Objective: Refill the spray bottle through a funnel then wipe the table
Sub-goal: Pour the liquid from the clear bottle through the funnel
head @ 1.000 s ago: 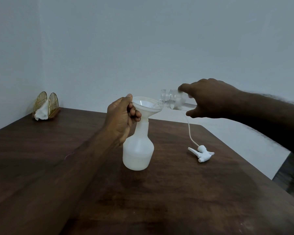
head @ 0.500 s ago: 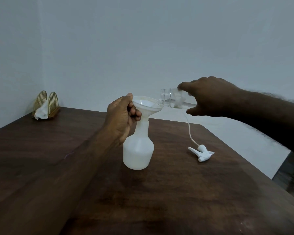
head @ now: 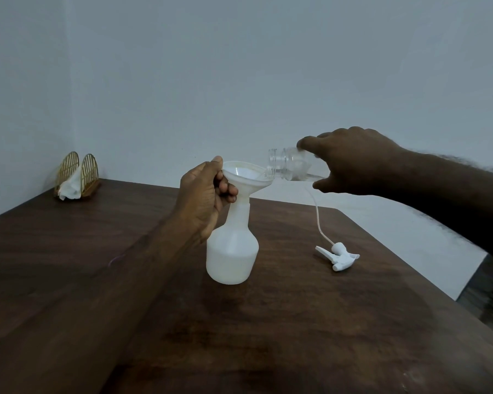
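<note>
Tipping clear bottle (head: 289, 167) with right hand (head: 350, 162), mouth at funnel (head: 246, 177) rim; left hand (head: 202, 199) grips funnel on spray bottle (head: 232, 251). Trigger head (head: 339, 255) lies on table (head: 296, 322).

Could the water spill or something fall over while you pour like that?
Maybe. The clear bottle in the right hand pours right at the funnel rim, so water could run onto the table. If the left hand lets go, the funnel might tip off the spray bottle.
</note>
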